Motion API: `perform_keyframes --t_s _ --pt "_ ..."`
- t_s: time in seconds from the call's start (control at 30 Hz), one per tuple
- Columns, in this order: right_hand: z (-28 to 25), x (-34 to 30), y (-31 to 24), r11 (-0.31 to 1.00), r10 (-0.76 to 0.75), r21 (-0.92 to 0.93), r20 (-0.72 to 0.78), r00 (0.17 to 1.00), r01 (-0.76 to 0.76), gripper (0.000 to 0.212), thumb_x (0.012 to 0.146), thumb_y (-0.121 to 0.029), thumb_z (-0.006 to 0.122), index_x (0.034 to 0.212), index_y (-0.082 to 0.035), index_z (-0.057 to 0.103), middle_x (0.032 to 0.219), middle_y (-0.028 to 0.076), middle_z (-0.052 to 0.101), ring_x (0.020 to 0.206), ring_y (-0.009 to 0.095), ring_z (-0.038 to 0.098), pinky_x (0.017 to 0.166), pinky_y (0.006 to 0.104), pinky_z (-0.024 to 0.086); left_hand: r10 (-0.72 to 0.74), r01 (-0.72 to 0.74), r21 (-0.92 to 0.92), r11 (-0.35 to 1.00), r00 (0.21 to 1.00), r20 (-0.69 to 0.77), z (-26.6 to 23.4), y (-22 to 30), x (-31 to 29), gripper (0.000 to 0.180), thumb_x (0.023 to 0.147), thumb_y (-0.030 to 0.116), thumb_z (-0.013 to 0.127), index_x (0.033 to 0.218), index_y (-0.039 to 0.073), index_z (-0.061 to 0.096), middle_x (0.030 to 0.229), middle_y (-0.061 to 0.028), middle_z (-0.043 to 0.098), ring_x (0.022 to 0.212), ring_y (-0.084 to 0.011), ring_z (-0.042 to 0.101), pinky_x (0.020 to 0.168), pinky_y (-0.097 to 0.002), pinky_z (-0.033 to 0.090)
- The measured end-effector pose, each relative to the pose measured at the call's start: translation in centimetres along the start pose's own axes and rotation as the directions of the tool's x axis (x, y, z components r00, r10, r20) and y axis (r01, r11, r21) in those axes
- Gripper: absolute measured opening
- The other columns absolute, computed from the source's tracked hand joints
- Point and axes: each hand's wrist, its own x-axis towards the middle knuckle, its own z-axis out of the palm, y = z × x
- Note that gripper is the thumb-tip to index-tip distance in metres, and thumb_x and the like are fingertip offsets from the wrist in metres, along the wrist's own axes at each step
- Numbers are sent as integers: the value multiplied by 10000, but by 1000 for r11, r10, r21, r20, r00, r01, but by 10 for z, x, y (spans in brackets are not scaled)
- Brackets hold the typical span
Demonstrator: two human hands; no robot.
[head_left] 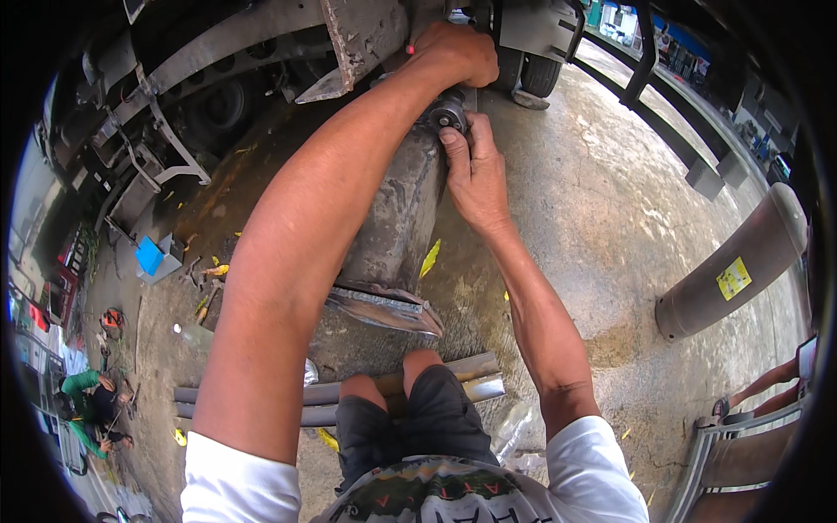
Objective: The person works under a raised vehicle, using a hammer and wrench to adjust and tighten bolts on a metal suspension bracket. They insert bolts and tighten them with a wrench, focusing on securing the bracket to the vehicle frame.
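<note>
My left hand (455, 54) reaches far forward, back side up, beside a rusty metal plate (342, 44) on the truck. Its fingers look curled, but what they close on is hidden. Just nearer to me, my right hand (478, 170) has thumb and fingers closed on a dark round part (447, 116) with a bolt-like centre. Below that part extends a worn, dark metal beam (388, 218). A bent metal piece (388, 309) forms its near end. My left forearm crosses over the beam and covers some of it.
Metal strips (305, 403) lie on the concrete by my legs, near a clear plastic bottle (514, 427). A brown gas cylinder (732, 266) stands at the right. A truck wheel (218, 109) is at the far left. A person in green (83, 405) crouches at the lower left.
</note>
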Motion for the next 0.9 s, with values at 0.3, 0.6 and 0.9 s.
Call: perform_keyframes --t_s 0.3,0.6,0.9 --pt "-52 49 -92 528 -102 -724 465 879 444 253 933 -322 685 977 -81 745 847 200 729 873 392 718 766 497 554 -28 28 15 999 999 22 4 -10 -2 436 805 221 579 1187 97 750 1217 -162 725 1128 -330 702 939 -533 556" --pt "13 -3 5 995 -99 -40 -129 987 95 339 1010 -380 602 1203 -105 551 864 240 707 879 464 688 761 563 512 8 -9 -8 1000 1000 -7 1 1 0 419 831 193 563 1195 99 746 1231 -161 719 1133 -330 700 950 -506 555" --pt "-55 47 -90 605 -52 -720 389 920 339 338 983 -376 622 991 -51 715 838 213 723 834 427 704 763 537 540 -45 44 27 999 998 45 -2 -6 -6 434 812 211 577 1195 97 747 1224 -158 724 1134 -335 699 951 -512 555"
